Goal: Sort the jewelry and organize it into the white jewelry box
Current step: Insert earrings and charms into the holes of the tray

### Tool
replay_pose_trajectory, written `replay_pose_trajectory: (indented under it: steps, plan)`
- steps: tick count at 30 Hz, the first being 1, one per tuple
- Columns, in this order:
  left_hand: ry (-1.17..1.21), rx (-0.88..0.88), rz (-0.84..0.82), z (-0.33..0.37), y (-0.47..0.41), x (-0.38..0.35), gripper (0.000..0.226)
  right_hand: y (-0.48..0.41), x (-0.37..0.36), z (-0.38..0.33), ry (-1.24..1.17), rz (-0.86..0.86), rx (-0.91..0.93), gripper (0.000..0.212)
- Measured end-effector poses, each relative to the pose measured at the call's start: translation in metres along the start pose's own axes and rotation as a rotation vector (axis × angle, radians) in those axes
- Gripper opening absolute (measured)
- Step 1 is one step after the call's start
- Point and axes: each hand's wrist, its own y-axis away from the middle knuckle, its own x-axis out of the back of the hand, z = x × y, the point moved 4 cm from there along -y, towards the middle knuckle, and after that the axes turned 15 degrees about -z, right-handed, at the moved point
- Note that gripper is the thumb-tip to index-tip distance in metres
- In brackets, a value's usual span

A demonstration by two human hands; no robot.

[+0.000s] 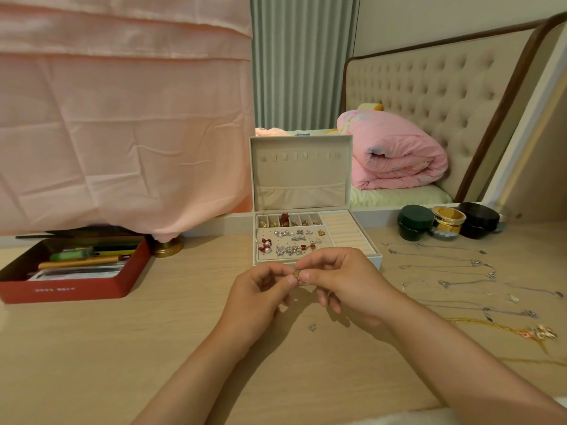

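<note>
The white jewelry box (349, 237) stands open on the desk, lid upright, with several earrings pinned on its front panel and small pieces in its back compartments. Just in front of it, my left hand (260, 289) and my right hand (337, 280) meet and pinch a small gold earring (298, 275) between their fingertips. A small silver piece (312, 327) lies on the desk under my hands. Several silver necklaces (445, 271) and a gold necklace (506, 328) are spread on the desk at the right.
A red tin (76, 291) with pens sits at the left. A brass stand base (168, 246) pokes out under a pink cloth. Three round jars (448, 222) stand at the back right. A mirror behind the box reflects a bed.
</note>
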Motion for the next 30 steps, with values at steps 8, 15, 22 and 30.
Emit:
replay_pose_trajectory:
  steps: [8,15,22,30]
  plan:
    - [-0.164,-0.044,0.000,0.010,-0.002,-0.002,0.006,0.005,-0.001,-0.009,0.142,0.009,0.007,0.012]
    - [-0.469,-0.102,0.025,0.025,-0.013,-0.004,0.008,0.004,0.018,-0.020,0.399,0.116,0.023,0.016]
    - [-1.060,-0.156,0.038,0.040,-0.063,0.000,0.020,-0.014,0.067,-0.040,0.852,0.375,0.027,0.011]
    - [-1.180,-0.112,-0.017,0.024,-0.088,-0.012,0.034,-0.050,0.077,-0.017,1.096,0.311,-0.082,0.013]
